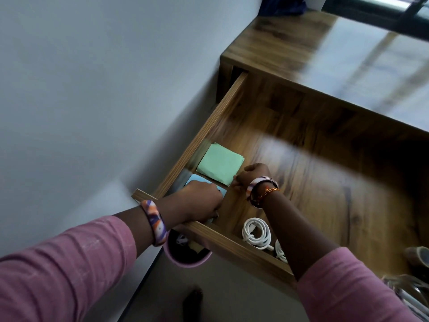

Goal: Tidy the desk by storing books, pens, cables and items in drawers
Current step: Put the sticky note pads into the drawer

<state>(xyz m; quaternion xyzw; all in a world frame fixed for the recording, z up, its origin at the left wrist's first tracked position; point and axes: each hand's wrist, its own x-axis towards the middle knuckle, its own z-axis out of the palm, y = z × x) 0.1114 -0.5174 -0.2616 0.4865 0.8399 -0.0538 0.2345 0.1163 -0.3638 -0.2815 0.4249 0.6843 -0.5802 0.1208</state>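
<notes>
A wooden drawer (232, 242) stands pulled out from the desk. In its left corner lie a green note pad (218, 162) and, nearer to me, a blue note pad (196, 181). My left hand (199, 202) covers most of the blue pad, its fingers curled round the pad's near end. My right hand (253, 175) is beside the green pad and pinches its near right corner. Two coiled white cables (256, 232) lie at the drawer's front, the second partly hidden by my right forearm.
The glossy wooden desk top (348, 54) runs off to the upper right. A pink bin (185, 259) stands on the floor under the drawer's front left corner. A roll of tape (417, 255) and a clear container (408, 291) sit at the right edge. A white wall is on the left.
</notes>
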